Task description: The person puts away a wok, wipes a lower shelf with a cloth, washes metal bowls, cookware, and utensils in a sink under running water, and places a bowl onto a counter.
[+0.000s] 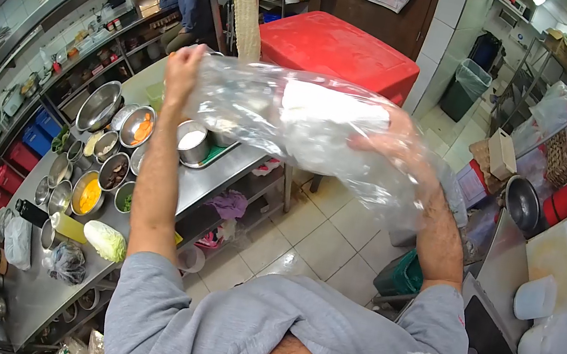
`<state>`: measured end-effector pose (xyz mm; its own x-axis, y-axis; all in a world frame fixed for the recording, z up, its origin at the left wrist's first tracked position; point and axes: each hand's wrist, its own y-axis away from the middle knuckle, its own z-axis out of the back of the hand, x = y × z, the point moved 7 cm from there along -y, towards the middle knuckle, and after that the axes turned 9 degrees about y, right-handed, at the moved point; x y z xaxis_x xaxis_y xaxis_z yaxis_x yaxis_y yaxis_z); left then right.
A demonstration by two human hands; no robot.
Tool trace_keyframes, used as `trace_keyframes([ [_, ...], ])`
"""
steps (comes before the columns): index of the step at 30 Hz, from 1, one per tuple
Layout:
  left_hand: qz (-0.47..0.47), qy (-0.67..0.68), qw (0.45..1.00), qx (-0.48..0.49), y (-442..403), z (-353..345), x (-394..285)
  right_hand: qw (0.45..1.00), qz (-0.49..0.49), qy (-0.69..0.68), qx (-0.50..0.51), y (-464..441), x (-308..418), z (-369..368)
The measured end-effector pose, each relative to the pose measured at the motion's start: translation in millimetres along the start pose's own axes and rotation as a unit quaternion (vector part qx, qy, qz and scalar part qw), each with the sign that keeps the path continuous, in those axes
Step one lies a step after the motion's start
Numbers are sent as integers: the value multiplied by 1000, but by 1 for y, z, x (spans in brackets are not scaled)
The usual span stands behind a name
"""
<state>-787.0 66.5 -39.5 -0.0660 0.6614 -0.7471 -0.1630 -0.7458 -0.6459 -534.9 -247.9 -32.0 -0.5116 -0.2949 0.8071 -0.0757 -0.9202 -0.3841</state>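
Note:
A large clear plastic bag (242, 110) is stretched across in front of me, above the floor and the counter's edge. My left hand (183, 72) is closed on the bag's left end. At the other end my right hand (398, 138) shows blurred through the plastic, which also covers its wrist. Its fingers and thumb lie around the right end of a white flat item (334, 106) in the bag. Glare and motion hide what that item is.
To the left a steel counter (208, 198) bears metal bowls, including one of yellow liquid (90, 196), and a napa cabbage (105, 240). Beyond the bag stands a red chest (340, 47). A wok (523, 204) is at right. A person (195, 10) sits in the background.

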Motion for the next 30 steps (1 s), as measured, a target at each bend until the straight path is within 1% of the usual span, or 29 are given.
trace_keyframes([
  [1,-6,3,1000,-24,5,24,-2,1000,-1,-6,-3,6,1,6],
  [2,-12,7,999,-50,11,49,-3,996,31,83,-11,9,1,16],
  [3,-4,-15,995,-94,15,77,5,996,35,81,-8,13,-3,23],
  [4,6,-38,990,-139,22,106,15,998,16,42,-43,19,-13,35],
  [6,17,-33,983,-178,41,157,34,993,-23,-36,-107,30,-37,57],
  [7,17,-41,981,-187,54,168,34,977,-17,-132,-167,34,-49,74],
  [8,25,-26,979,-200,70,184,34,948,-14,-229,-220,37,-65,89],
  [9,32,-12,975,-219,86,202,35,907,-3,-306,-290,40,-81,106],
  [10,33,-26,970,-241,103,216,32,854,5,-382,-353,41,-99,120],
  [12,13,41,970,-240,136,230,16,828,-25,-417,-374,39,-132,135],
  [14,20,42,962,-270,170,241,-27,884,13,-334,-327,24,-95,114],
  [15,11,65,953,-296,185,251,-42,889,17,-348,-299,12,-87,102],
  [16,7,49,947,-317,201,267,-58,922,21,-300,-246,0,-76,88],
  [17,-14,62,945,-321,214,279,-75,948,28,-249,-197,-13,-65,74],
  [18,-35,75,943,-322,225,290,-92,948,33,-260,-182,-26,-55,63],
  [19,-47,56,940,-334,239,308,-109,967,51,-215,-125,-41,-38,44],
  [20,-60,8,936,-348,253,321,-133,981,71,-169,-69,-54,-19,22],
  [21,-69,-45,924,-372,269,343,-149,984,64,-158,-42,-67,3,0],
  [22,-77,-95,910,-396,287,367,-165,987,104,-124,-10,-83,22,-21],
  [24,-88,-189,875,-436,326,411,-197,980,149,-104,84,-108,75,-72],
  [26,-90,-274,827,-483,368,448,-227,954,253,-36,157,-135,126,-121],
  [28,-61,-353,772,-526,413,489,-246,897,366,-29,247,-150,190,-179],
  [30,-66,-394,725,-562,455,520,-260,818,498,41,287,-152,255,-234],
])
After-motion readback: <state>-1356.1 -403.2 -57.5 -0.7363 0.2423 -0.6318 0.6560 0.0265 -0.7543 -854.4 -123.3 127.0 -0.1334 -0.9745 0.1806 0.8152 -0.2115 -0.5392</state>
